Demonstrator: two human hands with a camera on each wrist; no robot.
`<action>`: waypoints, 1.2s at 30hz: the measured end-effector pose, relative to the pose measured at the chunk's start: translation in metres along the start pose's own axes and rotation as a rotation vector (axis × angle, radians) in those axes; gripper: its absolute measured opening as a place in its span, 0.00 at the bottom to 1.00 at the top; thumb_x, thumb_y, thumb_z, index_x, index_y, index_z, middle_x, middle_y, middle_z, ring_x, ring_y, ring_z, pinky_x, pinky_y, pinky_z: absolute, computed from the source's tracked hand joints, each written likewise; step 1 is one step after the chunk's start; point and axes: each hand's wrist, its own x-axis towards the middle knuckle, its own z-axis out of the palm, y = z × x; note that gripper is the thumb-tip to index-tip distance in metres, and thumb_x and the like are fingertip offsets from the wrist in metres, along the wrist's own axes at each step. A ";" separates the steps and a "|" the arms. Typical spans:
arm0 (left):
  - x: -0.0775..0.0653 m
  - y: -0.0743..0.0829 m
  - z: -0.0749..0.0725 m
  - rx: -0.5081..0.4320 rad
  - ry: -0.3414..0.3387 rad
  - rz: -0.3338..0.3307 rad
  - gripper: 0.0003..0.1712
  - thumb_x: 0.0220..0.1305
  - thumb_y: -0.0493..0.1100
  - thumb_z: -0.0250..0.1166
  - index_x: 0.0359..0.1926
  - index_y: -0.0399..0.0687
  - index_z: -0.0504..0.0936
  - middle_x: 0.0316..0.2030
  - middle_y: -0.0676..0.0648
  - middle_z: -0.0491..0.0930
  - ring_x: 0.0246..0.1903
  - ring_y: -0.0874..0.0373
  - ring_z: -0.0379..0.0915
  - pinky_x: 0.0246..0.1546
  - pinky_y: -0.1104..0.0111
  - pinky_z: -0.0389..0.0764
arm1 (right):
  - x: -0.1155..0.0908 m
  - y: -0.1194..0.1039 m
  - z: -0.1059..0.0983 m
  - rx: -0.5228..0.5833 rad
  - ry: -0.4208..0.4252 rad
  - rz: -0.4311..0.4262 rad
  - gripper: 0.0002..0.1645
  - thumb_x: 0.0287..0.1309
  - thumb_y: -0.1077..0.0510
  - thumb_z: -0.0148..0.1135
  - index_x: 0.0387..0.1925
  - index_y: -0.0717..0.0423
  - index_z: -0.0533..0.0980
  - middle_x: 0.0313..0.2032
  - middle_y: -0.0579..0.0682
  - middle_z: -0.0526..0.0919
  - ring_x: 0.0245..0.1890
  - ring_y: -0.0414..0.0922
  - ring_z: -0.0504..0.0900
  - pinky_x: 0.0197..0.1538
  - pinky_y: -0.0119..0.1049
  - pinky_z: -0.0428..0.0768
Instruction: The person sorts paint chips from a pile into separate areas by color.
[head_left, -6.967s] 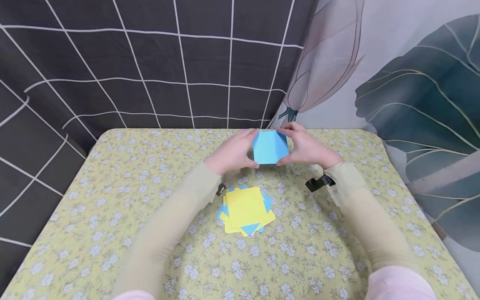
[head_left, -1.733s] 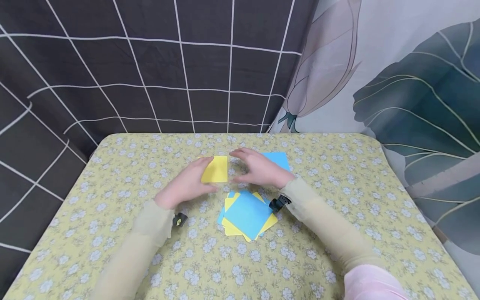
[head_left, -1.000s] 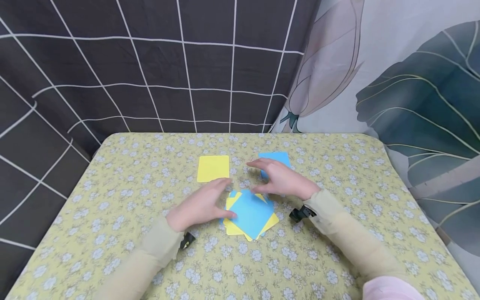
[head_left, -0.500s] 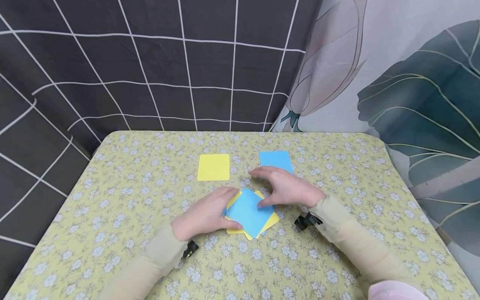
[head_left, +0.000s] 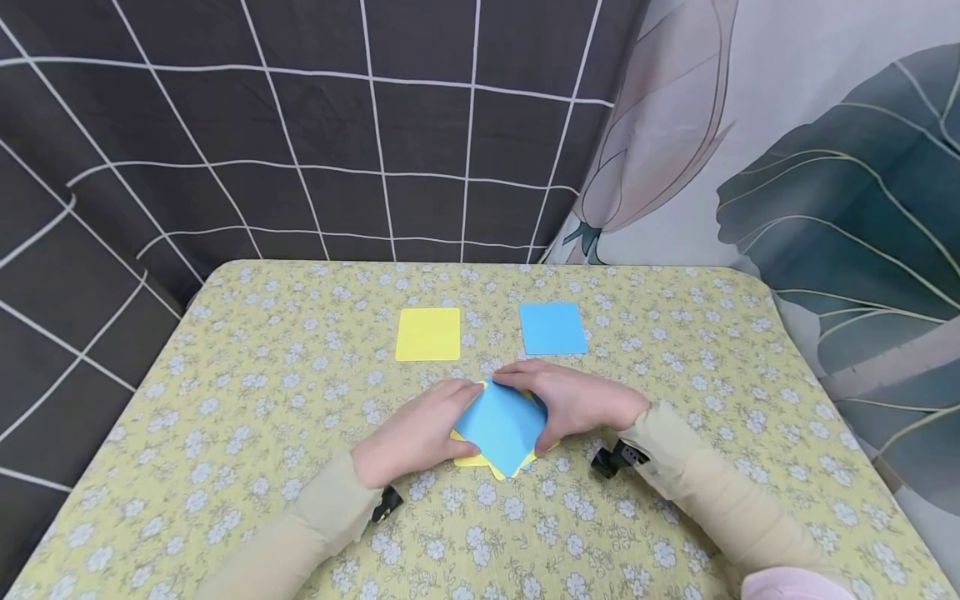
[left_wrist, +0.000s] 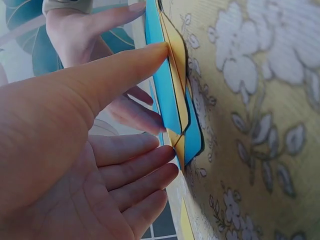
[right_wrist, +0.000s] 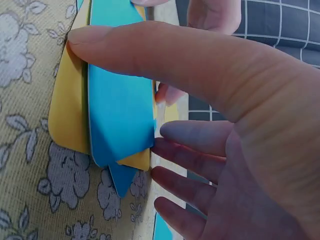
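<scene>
A: Where are the hands?

B: Both at the pile of cards (head_left: 504, 432), one on each side. The left hand (head_left: 420, 427) is spread wide, thumb at the pile's near-left edge, index fingertip near its far corner. The right hand (head_left: 576, 402) mirrors it, just as wide, with its thumb at the near-right edge. Whether either one truly pinches, I cannot tell.

A: And the pile itself?

B: Between the two hands: blue and yellow squares stacked askew, a blue top card (head_left: 501, 413) covering most of it, yellow corners poking out underneath.

A: What's new?

B: The right thumb is no longer over that top card; it now sits out at the edge, so the hands face each other around the pile.

A: Meaning what for the work?

B: My reading is that attention has passed from the loose cards to the pile, and the loose pair seems settled.

A: Where is that pair?

B: A yellow card (head_left: 428, 335) lies flat beyond the left hand, and a blue card (head_left: 554, 328) just beyond the right, now fully uncovered. They lie apart, no hand on either.

A: Anything farther out?

B: The flowered tablecloth (head_left: 247, 392) under everything, then a dark gridded curtain (head_left: 420, 133) past its far edge.
</scene>
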 end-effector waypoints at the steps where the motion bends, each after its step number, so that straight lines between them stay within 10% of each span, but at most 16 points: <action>1: 0.001 0.000 0.000 0.002 -0.003 0.000 0.48 0.59 0.51 0.77 0.72 0.33 0.66 0.68 0.38 0.70 0.68 0.46 0.65 0.68 0.57 0.68 | 0.000 0.000 0.001 -0.003 -0.001 0.003 0.65 0.36 0.50 0.87 0.75 0.58 0.63 0.71 0.51 0.66 0.70 0.53 0.64 0.64 0.46 0.74; 17: 0.001 0.005 0.002 -0.037 -0.007 0.004 0.64 0.46 0.66 0.80 0.74 0.34 0.63 0.69 0.40 0.68 0.67 0.47 0.64 0.67 0.57 0.70 | -0.003 0.005 0.011 -0.149 0.144 -0.057 0.62 0.28 0.31 0.85 0.65 0.57 0.76 0.53 0.45 0.73 0.52 0.43 0.72 0.55 0.38 0.79; 36: 0.003 0.004 0.003 -0.054 0.021 0.031 0.64 0.46 0.62 0.82 0.74 0.34 0.62 0.69 0.39 0.68 0.66 0.48 0.66 0.66 0.57 0.71 | -0.007 0.008 0.014 -0.103 0.206 -0.032 0.60 0.26 0.32 0.86 0.63 0.55 0.76 0.53 0.45 0.72 0.52 0.43 0.72 0.54 0.40 0.80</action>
